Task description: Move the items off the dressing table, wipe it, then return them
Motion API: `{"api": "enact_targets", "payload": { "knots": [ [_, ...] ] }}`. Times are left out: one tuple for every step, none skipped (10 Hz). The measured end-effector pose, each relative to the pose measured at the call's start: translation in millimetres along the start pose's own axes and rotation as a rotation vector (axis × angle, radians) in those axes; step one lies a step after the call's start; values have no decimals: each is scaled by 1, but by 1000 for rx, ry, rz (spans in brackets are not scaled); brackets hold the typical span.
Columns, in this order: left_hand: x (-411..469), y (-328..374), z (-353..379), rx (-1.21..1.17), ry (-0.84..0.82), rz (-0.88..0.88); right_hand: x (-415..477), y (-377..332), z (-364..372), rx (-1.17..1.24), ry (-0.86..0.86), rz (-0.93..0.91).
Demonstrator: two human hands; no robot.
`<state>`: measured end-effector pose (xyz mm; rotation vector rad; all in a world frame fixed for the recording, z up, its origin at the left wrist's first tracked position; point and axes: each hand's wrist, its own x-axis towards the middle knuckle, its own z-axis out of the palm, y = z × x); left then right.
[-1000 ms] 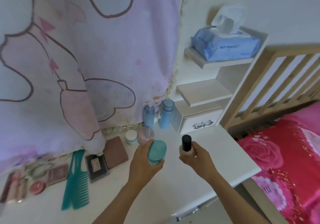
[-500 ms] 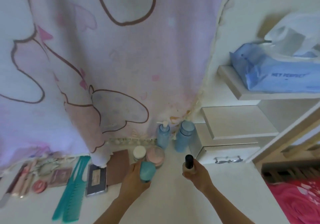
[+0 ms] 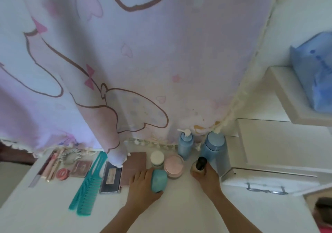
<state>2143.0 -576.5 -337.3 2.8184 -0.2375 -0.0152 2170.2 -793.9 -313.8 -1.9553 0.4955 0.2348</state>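
Observation:
My left hand [image 3: 143, 187] grips a teal jar [image 3: 159, 180] low over the white dressing table [image 3: 179, 211], just in front of a pink jar [image 3: 173, 166]. My right hand [image 3: 206, 177] holds a small pale bottle with a black cap [image 3: 199, 166] beside the tall blue bottle [image 3: 213, 146]. A blue pump bottle [image 3: 186, 144] and a small white-lidded jar [image 3: 157, 158] stand behind the pink jar. Teal combs [image 3: 89, 184], a dark palette [image 3: 111, 178], a brown compact [image 3: 135, 166] and small makeup items [image 3: 62, 168] line the left part.
A pink and lilac cartoon curtain [image 3: 125, 62] hangs over the table's back edge. White shelves [image 3: 287, 142] and a drawer with a metal handle [image 3: 265, 190] stand at the right. A blue tissue pack [image 3: 314, 74] sits on the top shelf.
Both hands have moved forward and down toward the back of the table with the teal jar and the black-capped bottle; the view has closed in on the table.

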Motion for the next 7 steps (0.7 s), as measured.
{"api": "enact_targets", "payload": {
  "knots": [
    [-1, 2, 1, 25, -6, -14, -1, -3, 1, -66, -16, 29],
    [-2, 4, 0, 31, -30, -40, -5, -7, 1, -110, 2, 27],
    [-7, 4, -2, 28, -55, -46, -14, -4, -5, -128, -11, 20],
    [-15, 1, -8, 30, 17, 3, -24, 8, -7, -166, -27, 0],
    [-26, -4, -12, 19, 126, 18, -41, 5, -9, -168, -23, 21],
    [-35, -5, -19, -5, 186, 28, -52, 8, -11, -190, -2, -72],
    [-42, -3, -26, -77, 227, 19, -65, 8, -13, -254, 14, -193]
  ]
}}
